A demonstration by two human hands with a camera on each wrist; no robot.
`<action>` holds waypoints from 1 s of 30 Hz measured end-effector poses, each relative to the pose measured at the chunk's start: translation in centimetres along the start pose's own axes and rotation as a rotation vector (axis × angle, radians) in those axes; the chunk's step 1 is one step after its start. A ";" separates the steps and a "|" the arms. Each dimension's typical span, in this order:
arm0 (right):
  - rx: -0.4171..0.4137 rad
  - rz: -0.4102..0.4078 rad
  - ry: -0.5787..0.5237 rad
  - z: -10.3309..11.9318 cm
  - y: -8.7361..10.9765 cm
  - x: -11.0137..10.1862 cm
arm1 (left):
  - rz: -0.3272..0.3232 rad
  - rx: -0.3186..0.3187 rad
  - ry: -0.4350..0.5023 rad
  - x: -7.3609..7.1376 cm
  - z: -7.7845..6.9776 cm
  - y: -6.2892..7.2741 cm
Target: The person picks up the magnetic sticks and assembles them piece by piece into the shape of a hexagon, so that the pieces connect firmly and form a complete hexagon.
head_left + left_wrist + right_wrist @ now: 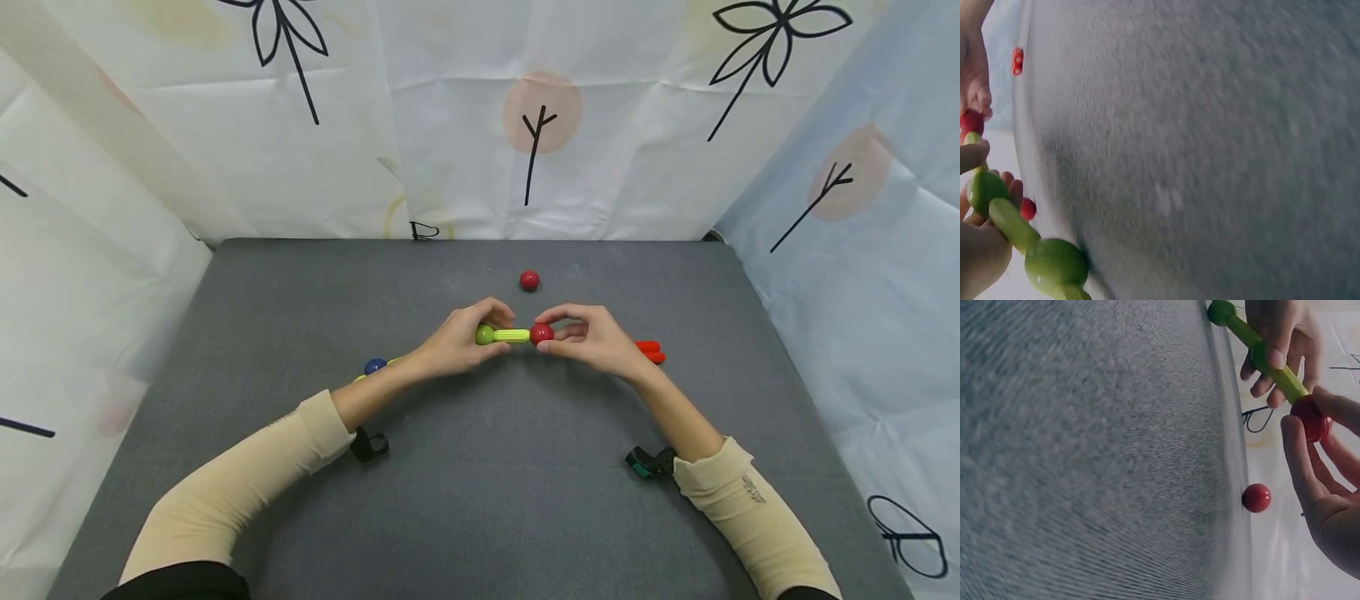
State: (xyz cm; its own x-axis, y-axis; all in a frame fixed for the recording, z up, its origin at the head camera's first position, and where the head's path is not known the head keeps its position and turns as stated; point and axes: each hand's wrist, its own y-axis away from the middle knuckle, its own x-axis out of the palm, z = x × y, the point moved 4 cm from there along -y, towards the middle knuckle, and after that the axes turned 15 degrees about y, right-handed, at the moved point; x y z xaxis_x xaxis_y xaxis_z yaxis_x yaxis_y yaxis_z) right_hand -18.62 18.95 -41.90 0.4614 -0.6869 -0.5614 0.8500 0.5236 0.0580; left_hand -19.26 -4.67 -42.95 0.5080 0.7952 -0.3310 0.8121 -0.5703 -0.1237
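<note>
A yellow-green ribbed rod (512,336) spans from a green ball (484,335) to a red ball (542,334), above the grey table. My left hand (465,337) grips this rod-and-ball chain around the green ball. The thumb and fingers of my right hand (596,340) pinch the red ball at the rod's end. In the left wrist view, another yellow-green rod (1015,226) runs from the held green ball to a second green ball (1057,267). A blue ball (375,366) with yellow-green rod ends beside it shows past my left forearm, which hides the rest.
A loose red ball (529,280) lies on the table beyond my hands. Red rods (651,352) lie just right of my right wrist, partly covered by it. White patterned cloth (450,167) hangs behind and along both sides of the grey table (480,500).
</note>
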 end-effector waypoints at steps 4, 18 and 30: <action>0.038 -0.009 0.007 -0.5 -0.3 0.3 | 0.065 -0.064 -0.050 -1.0 0.6 0.4; 0.107 -0.021 0.030 -1.2 -0.9 0.7 | 0.217 -0.345 -0.215 -10.1 2.9 5.9; 0.134 0.025 0.089 -1.2 -1.3 0.6 | 0.212 -0.498 -0.081 -10.7 2.4 11.9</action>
State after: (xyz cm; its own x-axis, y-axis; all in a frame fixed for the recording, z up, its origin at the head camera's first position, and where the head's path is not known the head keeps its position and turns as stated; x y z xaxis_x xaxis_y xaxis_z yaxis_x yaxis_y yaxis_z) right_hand -19.71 18.49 -43.24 0.4639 -0.6240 -0.6288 0.8674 0.4643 0.1791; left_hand -15.72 -20.43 -43.15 0.6675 0.6439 -0.3739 0.7421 -0.5340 0.4052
